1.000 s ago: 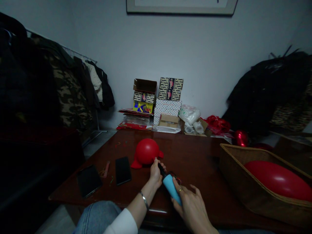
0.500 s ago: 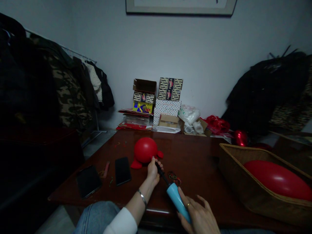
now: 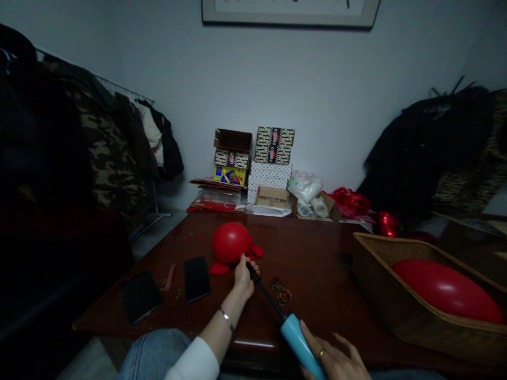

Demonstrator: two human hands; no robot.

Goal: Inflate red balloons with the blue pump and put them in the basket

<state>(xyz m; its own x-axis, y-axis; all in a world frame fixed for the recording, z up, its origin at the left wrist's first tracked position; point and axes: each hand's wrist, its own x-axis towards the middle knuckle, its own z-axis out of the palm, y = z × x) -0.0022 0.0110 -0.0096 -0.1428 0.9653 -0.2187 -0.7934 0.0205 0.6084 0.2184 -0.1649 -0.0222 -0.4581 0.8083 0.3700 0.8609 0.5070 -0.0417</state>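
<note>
A partly inflated red balloon [image 3: 232, 243] rests on the dark wooden table. At its near side, my left hand [image 3: 244, 275] is closed around the black end of a hand balloon pump, by the balloon's neck. The pump's blue barrel [image 3: 301, 343] lies in my right hand [image 3: 336, 356], lower right, with some fingers lifted off it. Between the two hands a thin black rod [image 3: 271, 298] shows. Several small flat red balloons [image 3: 219, 269] lie around the inflated one. How the neck sits on the pump is hidden by my fingers.
Two dark phones or tablets [image 3: 197, 278] lie left of my hand, near a pinkish strip [image 3: 170, 277]. Coloured rubber bands [image 3: 282, 291] sit right of the rod. A wicker basket [image 3: 380, 295] holds a big red balloon [image 3: 447, 290]. Boxes [image 3: 270, 177] are stacked against the wall.
My right hand and the blue barrel have moved down and right, away from my left hand. More of the black rod shows. The view has shifted slightly.
</note>
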